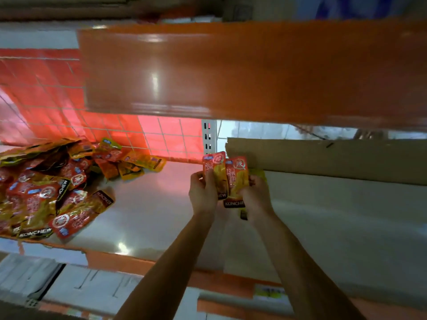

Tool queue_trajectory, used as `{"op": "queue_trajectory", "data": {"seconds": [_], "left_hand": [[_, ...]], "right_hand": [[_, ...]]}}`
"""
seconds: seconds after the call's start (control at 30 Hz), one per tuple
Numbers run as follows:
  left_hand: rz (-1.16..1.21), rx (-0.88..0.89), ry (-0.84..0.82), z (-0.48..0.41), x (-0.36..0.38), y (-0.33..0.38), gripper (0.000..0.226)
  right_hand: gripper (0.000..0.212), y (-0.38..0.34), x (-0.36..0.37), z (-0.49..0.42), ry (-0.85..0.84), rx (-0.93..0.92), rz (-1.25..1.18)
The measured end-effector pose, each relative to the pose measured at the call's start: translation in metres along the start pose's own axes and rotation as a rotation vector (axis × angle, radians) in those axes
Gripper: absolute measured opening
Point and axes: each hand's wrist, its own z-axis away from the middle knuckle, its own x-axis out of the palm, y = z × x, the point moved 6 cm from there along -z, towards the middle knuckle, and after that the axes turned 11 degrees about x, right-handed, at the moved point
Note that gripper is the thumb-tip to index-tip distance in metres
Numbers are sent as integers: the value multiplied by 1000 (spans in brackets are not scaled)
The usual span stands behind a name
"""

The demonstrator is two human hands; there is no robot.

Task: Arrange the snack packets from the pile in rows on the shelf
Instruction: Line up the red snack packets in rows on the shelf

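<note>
Both hands are up at the shelf [150, 204], right of centre, just beside the cardboard box [323, 162]. Left hand [203, 192] is curled round the lower half of the first packet [215, 174]. Right hand [256, 195] grips the second packet [236, 179]. The two packets overlap at their edges, upright, print facing the camera. Pile [46, 188] lies loose at the shelf's left end, well apart. Judgement: light, thin, glossy film, so floppy and likely slippery, with soft contents. Best pinched across the width or at a sealed end; avoid squeezing the middle. No row is visible yet.
</note>
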Motion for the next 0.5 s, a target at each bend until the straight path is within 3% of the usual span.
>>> {"op": "queue_trajectory", "data": {"seconds": [0.27, 0.5], "left_hand": [[-47, 92, -107, 78, 104, 39, 35], [-58, 81, -210, 164, 194, 63, 42]], "right_hand": [[25, 9, -136, 1, 49, 53, -89], [14, 26, -262, 9, 91, 35, -157]]}}
